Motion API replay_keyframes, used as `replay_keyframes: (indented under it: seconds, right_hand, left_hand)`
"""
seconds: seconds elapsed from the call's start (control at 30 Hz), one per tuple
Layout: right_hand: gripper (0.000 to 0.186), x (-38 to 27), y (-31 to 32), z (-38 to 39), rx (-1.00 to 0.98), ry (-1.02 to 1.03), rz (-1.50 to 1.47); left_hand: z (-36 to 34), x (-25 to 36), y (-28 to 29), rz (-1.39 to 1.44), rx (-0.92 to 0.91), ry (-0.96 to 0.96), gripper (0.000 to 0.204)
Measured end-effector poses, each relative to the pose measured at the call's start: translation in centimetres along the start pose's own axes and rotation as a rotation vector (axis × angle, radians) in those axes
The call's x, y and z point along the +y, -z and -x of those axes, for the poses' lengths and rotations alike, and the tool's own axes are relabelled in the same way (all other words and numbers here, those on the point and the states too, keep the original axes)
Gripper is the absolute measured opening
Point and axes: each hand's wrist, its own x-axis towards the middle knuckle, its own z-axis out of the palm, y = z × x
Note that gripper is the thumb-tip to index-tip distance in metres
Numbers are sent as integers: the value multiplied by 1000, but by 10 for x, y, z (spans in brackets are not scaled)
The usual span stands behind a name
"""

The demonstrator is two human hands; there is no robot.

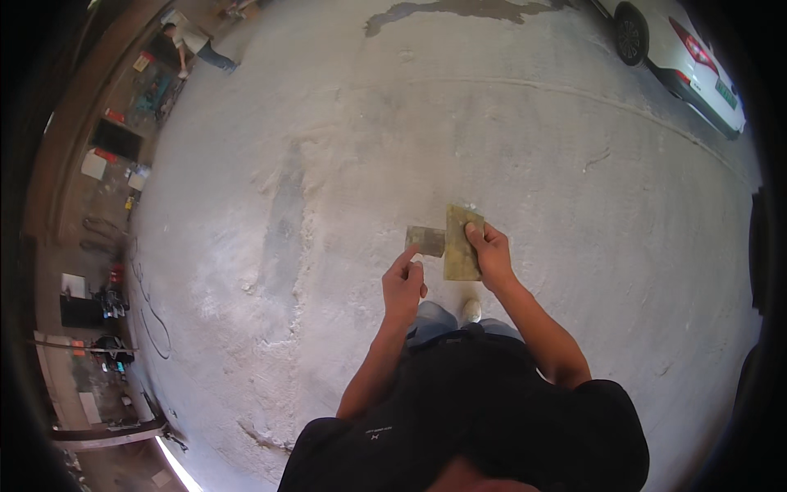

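Note:
My right hand (493, 258) grips a flat, rectangular, yellowish-brown plate (461, 250) by its right side, thumb on the face. The plate is held up in front of my body, its long side running away from me. Beside its left edge is a smaller, darker olive-grey rectangular piece (425, 239); I cannot tell whether the two are joined. My left hand (402, 285) has its index finger stretched out to the lower edge of the small piece, the other fingers loosely curled. Nothing seems held in the left hand.
Rough grey concrete floor (352, 148) spreads around me, with a dark wet patch (459, 10) far ahead. A white car (684, 57) stands at the far right. Along the left wall lie tools, boxes and a black cable (154, 328). Another person (197, 43) bends there, far left.

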Motion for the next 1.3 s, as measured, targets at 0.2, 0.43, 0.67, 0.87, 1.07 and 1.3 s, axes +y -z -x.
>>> replay_keyframes:
  seconds: [0.2,0.43,0.67,0.87,1.07,1.3]
  right_hand:
    - [35,-16,174,-148,308,237,330]
    - [44,150,441,-132,935,-413,-300]
    - [46,289,311,-171,774,-687,-134]
    - [42,384,150,-278,325,-783,140]
    - [25,488,136,-334,202,-697,563]
    - [23,449,125,-400,345,-772,96]
  left_hand:
    - [-129,66,101,-35,413,-413,51]
    - [-249,-76,159,-308,380,196,56]
    - [-321,-316,108,-712,82,334,76]
    - [-418,-442,48,-883,84,485,69]
    - [-525,-613,-8,-1125,180,335,66]
    - [-605,-763,-28,-1337,182,309,71]
